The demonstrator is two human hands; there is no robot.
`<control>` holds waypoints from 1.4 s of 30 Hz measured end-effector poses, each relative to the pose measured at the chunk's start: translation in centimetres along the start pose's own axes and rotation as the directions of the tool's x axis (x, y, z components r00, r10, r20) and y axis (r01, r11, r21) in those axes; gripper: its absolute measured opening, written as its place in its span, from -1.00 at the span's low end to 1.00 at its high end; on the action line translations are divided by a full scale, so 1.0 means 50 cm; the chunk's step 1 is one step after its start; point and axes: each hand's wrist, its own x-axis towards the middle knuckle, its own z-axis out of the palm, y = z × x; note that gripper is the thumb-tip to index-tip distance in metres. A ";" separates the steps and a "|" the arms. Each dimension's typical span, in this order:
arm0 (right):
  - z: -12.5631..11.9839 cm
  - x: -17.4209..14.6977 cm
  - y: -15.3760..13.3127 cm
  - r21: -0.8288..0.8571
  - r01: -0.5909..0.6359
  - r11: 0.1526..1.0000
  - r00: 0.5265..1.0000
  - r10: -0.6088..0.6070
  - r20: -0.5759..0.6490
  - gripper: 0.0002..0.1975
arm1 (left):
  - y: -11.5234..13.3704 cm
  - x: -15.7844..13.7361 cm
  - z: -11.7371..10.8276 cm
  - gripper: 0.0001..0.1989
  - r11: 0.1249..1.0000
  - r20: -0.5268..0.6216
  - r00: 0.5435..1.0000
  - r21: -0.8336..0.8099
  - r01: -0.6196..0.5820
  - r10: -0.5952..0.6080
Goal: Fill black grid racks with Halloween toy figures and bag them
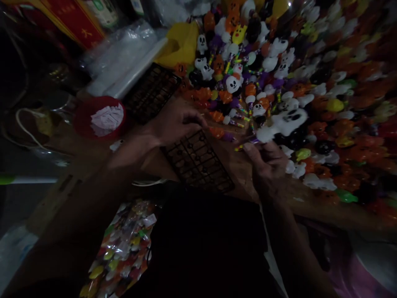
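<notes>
My right hand (269, 161) is closed around a thin, colourful stick topped by a white ghost figure (288, 124) with a black face. It is beside the heap of similar ghost and pumpkin toys (234, 82). My left hand (175, 122) is bent over the top edge of a black grid tray (201, 163), its fingers curled together. Whatever those fingers hold, if anything, is hidden. The tray lies slanted near the table's front edge, and small round shapes show faintly in its openings.
Another black grid tray (151, 93) lies behind my left hand. A red bowl (79, 120) of white paper slips stands left, near clear plastic bags (120, 54). Below the table edge is a clear bag of colourful pieces (127, 248). More toys spread across the right.
</notes>
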 end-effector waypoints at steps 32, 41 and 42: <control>0.288 0.038 0.080 -0.068 0.022 0.997 0.946 0.001 0.325 -0.74 | -0.149 -0.151 0.158 -0.81 0.875 -0.626 0.762 0.264 0.406 -0.165; 0.281 0.030 0.094 -0.286 0.186 0.940 0.937 -0.083 0.339 -0.77 | -0.157 -0.147 0.160 -0.85 0.903 -0.651 0.741 0.204 0.377 -0.162; 0.282 0.030 0.095 -0.302 0.225 0.926 0.934 -0.117 0.339 -0.76 | -0.156 -0.146 0.159 -0.85 0.902 -0.651 0.740 0.200 0.384 -0.171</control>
